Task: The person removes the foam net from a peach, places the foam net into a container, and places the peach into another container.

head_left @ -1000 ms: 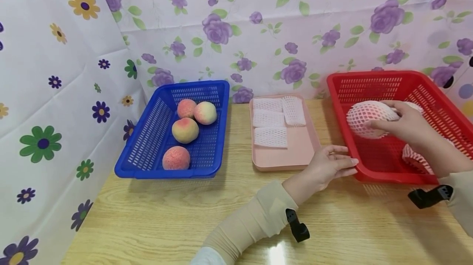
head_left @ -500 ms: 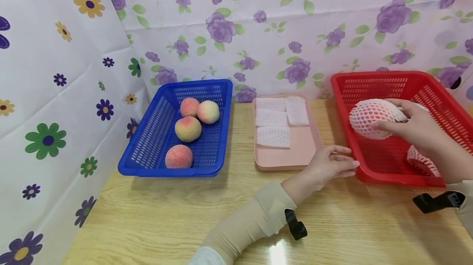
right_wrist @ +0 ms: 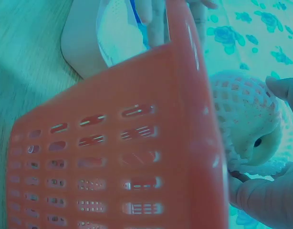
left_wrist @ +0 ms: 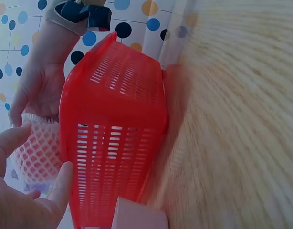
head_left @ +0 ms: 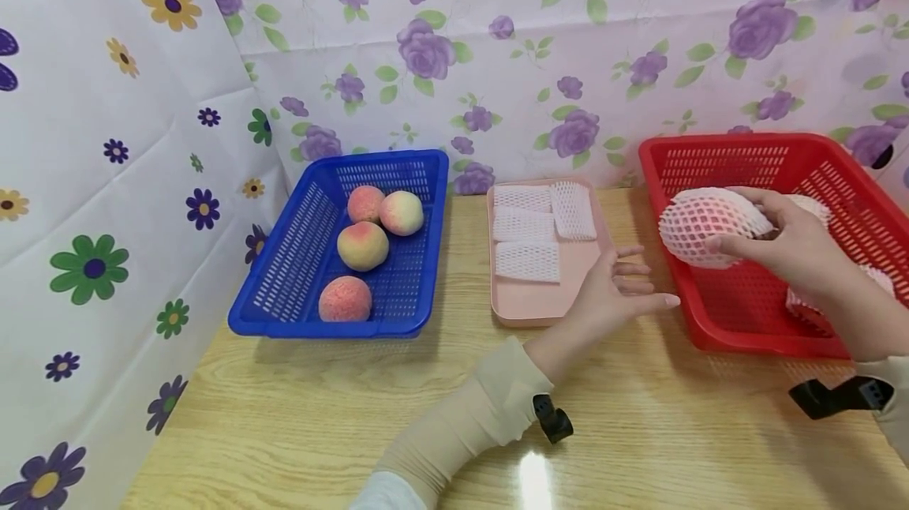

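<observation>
A peach in a white foam net [head_left: 710, 226] is held by my right hand [head_left: 798, 245] at the left side of the red basket [head_left: 692, 313], about rim height. Its bare end with a dark spot shows in the right wrist view, where finger and thumb grip the netted peach [right_wrist: 254, 114]. My left hand [head_left: 614, 293] is spread open between the basket and the pink tray [head_left: 529, 306], thumb pointing at the basket's rim and nothing in its grasp. More foam-netted fruit [head_left: 813, 210] lies in the red basket, partly behind the right hand and forearm.
Several flat white foam nets [head_left: 527, 261] lie on the pink tray's left and back parts. At the left stands a blue basket [head_left: 245, 327] with several bare peaches [head_left: 362, 246]. A flowered cloth [head_left: 426, 99] hangs behind the wooden table [head_left: 319, 415].
My left hand has drawn back leftward from the red basket's rim, and its fingers have spread. The right hand has brought the netted peach slightly up and left toward the rim.
</observation>
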A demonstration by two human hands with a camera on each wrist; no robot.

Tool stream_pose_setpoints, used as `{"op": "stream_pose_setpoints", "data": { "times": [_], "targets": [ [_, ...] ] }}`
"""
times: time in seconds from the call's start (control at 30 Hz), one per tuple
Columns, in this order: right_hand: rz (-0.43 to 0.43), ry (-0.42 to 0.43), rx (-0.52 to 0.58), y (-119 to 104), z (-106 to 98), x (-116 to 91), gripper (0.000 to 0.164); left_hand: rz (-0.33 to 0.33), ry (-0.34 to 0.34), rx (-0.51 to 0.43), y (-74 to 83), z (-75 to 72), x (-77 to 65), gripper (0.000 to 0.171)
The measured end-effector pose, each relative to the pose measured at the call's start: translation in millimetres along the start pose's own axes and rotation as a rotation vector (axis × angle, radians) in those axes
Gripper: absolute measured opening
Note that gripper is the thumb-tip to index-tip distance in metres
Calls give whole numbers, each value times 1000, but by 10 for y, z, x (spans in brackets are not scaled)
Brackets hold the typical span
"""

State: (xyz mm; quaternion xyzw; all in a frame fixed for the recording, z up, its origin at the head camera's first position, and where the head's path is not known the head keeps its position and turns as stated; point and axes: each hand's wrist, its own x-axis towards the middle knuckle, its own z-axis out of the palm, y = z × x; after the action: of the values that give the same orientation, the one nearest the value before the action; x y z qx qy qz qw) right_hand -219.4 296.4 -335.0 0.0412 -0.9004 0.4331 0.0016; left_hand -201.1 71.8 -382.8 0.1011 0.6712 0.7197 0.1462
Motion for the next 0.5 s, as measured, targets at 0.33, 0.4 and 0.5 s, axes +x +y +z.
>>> {"op": "stream_pose_setpoints", "data": {
  "times": [0.33,0.4,0.5],
  "targets": [
    [36,-52,31,-105,31,-112,66,99,-1,17,99,-139,10,75],
    [29,-56,31,-124,56,-136,68,125,-9,34,111,-171,9,76],
    [3,-70,42,-159,97,-169,68,164,-21,70,131,-215,1,79]
  ]
}}
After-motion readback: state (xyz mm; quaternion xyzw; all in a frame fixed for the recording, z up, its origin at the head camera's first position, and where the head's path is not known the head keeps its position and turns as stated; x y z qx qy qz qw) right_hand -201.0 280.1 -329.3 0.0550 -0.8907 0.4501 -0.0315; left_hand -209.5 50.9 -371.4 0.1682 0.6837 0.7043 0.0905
